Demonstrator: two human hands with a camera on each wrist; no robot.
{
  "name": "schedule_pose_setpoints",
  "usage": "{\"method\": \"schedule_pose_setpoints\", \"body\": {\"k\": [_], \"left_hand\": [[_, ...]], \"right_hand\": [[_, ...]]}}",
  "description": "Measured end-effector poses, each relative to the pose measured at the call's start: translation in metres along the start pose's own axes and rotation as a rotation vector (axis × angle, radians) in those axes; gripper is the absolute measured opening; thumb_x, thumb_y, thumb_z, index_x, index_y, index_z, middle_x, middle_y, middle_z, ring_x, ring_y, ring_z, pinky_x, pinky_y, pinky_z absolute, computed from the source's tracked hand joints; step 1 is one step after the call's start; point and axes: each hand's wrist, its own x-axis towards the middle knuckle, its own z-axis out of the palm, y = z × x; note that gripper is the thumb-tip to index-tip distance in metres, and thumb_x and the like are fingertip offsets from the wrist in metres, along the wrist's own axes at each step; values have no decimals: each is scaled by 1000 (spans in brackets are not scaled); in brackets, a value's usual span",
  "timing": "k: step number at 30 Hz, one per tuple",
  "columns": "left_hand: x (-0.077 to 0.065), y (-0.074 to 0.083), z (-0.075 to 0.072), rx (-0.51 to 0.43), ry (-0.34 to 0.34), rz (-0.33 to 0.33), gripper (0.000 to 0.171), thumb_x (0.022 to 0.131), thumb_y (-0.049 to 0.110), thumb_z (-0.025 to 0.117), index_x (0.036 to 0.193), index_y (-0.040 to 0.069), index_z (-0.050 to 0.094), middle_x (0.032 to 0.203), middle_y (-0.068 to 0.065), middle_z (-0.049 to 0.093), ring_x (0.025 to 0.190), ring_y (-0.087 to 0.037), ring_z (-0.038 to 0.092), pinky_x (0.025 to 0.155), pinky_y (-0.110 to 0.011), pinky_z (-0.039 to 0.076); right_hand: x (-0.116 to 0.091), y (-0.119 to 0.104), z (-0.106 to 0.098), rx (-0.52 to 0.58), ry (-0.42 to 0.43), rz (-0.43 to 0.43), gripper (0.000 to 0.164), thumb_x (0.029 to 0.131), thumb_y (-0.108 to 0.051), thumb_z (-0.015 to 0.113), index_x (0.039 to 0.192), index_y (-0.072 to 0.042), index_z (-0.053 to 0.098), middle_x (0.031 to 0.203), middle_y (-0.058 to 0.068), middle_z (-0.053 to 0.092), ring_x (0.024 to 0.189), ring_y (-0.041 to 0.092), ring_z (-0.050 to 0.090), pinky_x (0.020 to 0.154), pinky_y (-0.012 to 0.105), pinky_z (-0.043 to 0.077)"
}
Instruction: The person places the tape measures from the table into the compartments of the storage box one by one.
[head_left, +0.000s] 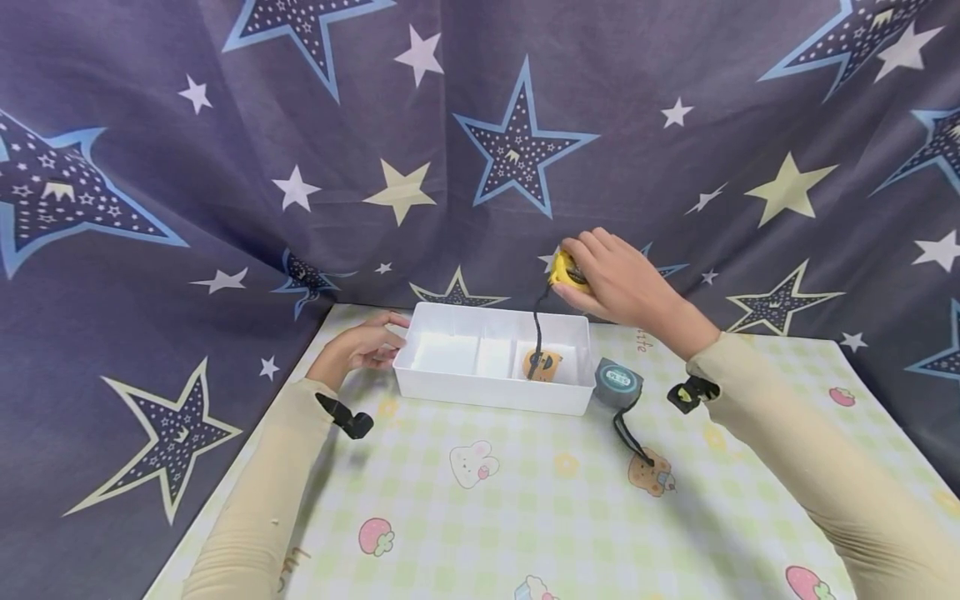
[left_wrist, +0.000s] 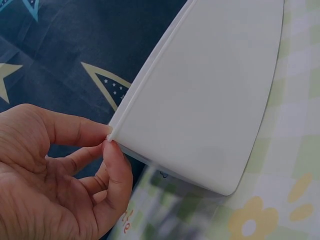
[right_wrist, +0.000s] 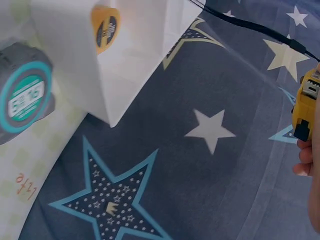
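My left hand (head_left: pixel 365 343) pinches the left end of a white divided box (head_left: pixel 487 396); thumb and fingertips grip its rim corner in the left wrist view. Raised above the box's right end, my right hand (head_left: pixel 622 282) holds a yellow tape measure (head_left: pixel 566 272). A black wrist strap (head_left: pixel 537 329) hangs from it, down into the box. Inside the right compartment lies an orange tape measure (head_left: pixel 551 367), partly crossed by that strap in the head view. A grey tape measure (head_left: pixel 618 383) with a teal label sits just outside the box's right end.
The grey tape measure's black strap (head_left: pixel 626 433) trails toward the front over the checked tablecloth (head_left: pixel 450 517). Two dividers split the box into three compartments. Behind the table and along its left hangs a dark curtain (head_left: pixel 360 250) printed with stars.
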Motion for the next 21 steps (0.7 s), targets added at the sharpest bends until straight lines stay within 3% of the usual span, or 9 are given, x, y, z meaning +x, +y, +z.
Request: {"method": "schedule_pose_setpoints", "body": {"k": [9, 21], "left_hand": [[0, -1, -1, -9, 1, 6, 59, 98, 5, 55, 152, 13, 33, 84, 0, 55, 65, -6, 55, 60, -20, 50], [6, -1, -3, -7, -29, 6, 61, 96, 4, 54, 151, 11, 29, 81, -1, 54, 63, -7, 53, 58, -19, 49]], "right_hand": [[21, -4, 5, 17, -29, 47, 53, 101, -45, 56, 126, 1, 55, 98, 13, 54, 83, 26, 44, 71, 38, 38], [39, -3, 23, 11, -144, 88, 51, 102, -45, 56, 128, -1, 53, 99, 12, 54, 83, 26, 43, 72, 38, 39]]}}
